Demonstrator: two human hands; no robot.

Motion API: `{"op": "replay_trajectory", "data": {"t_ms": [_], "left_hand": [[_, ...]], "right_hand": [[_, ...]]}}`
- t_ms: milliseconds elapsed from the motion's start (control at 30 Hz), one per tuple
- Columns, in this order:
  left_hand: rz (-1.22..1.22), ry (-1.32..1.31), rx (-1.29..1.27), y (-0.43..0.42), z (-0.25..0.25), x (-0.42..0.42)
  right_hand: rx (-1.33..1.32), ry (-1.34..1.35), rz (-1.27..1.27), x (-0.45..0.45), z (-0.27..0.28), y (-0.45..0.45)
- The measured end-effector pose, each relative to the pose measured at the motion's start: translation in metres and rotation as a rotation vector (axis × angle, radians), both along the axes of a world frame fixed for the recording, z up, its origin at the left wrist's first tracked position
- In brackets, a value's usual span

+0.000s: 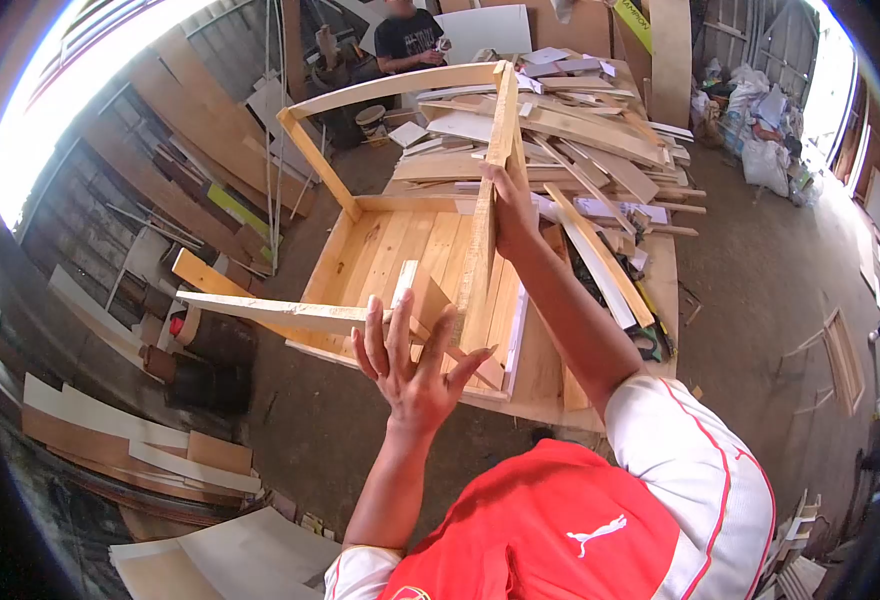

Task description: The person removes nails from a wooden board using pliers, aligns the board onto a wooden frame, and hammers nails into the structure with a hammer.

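A light wooden frame with a slatted base (385,240), curved rails and upright posts rests on the workbench (550,370). My right hand (512,212) is wrapped round its long right-hand rail, with the fingers partly hidden behind the wood. Close to the near end, my left hand (410,365) is open with fingers spread, back of the hand toward me. Its fingertips overlap the near curved rail (280,312); whether they touch it I cannot tell. A short upright wooden piece (407,283) shows just beyond those fingers.
Piled boards and offcuts (580,135) cover the bench's far side. Beyond it is another person (410,40) in a dark shirt. Panels (195,110) lean along the left wall, sheets (145,440) lie lower left, a small wooden frame (842,368) stands right, and bags (760,120) sit far right.
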State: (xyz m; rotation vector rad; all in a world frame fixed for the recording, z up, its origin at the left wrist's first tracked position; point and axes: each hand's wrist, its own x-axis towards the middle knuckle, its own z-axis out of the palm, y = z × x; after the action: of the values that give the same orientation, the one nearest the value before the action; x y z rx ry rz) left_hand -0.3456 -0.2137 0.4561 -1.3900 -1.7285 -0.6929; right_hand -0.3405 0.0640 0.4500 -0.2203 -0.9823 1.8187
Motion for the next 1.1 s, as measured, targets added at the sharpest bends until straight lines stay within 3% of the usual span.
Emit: {"op": "replay_trajectory", "data": {"t_ms": [200,400,833,1100], "left_hand": [[-0.005,-0.046,0.015,0.004,-0.004,-0.008],[-0.072,-0.062,0.164,0.001,-0.007,-0.012],[-0.118,-0.122,0.161,-0.001,-0.002,-0.028],[-0.145,-0.117,0.175,0.002,-0.001,-0.031]], "right_hand": [[-0.043,0.007,-0.094,-0.002,0.018,-0.012],[-0.019,0.013,-0.033,-0.019,-0.001,0.005],[-0.093,0.004,-0.043,-0.028,0.011,0.0],[-0.006,-0.03,-0.087,-0.025,0.016,-0.005]]}}
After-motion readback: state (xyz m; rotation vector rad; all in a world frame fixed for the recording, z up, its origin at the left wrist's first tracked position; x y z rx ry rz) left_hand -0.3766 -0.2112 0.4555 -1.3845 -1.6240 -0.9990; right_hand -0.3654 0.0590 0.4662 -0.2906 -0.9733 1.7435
